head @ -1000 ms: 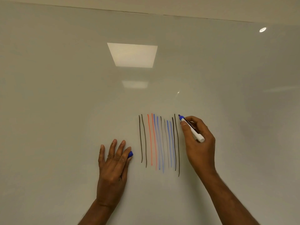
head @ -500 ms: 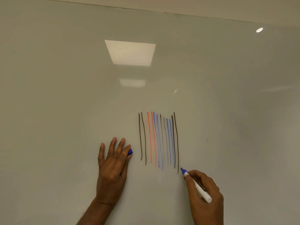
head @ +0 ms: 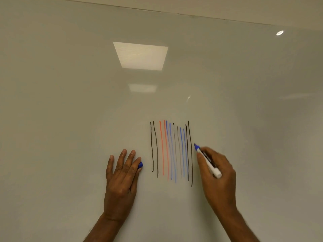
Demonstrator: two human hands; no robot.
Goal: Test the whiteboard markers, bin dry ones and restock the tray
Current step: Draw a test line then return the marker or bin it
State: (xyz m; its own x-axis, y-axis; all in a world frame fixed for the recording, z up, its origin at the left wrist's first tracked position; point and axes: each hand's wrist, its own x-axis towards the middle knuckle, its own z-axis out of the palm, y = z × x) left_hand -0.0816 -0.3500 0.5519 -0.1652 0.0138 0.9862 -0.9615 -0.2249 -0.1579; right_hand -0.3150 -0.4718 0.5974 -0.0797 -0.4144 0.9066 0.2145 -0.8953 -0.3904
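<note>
My right hand (head: 216, 173) grips a white whiteboard marker (head: 208, 162) with a blue tip. The tip touches or nearly touches the whiteboard (head: 70, 102) just right of the test lines (head: 172, 151). These are several vertical black, red and blue strokes. No fresh blue stroke shows to the right of the last black line. My left hand (head: 122, 180) lies flat against the board left of the lines, fingers straight. A blue cap (head: 140, 165) pokes out from under its index finger; the thumb is hidden.
The glossy board fills nearly the whole view and reflects a ceiling light panel (head: 140, 55). Its top edge (head: 192, 15) runs along the top of the frame. No tray, bin or other markers are in view.
My right hand swept the marker down from the top of the lines to below them, then came back up to mid-height. The left hand stayed put.
</note>
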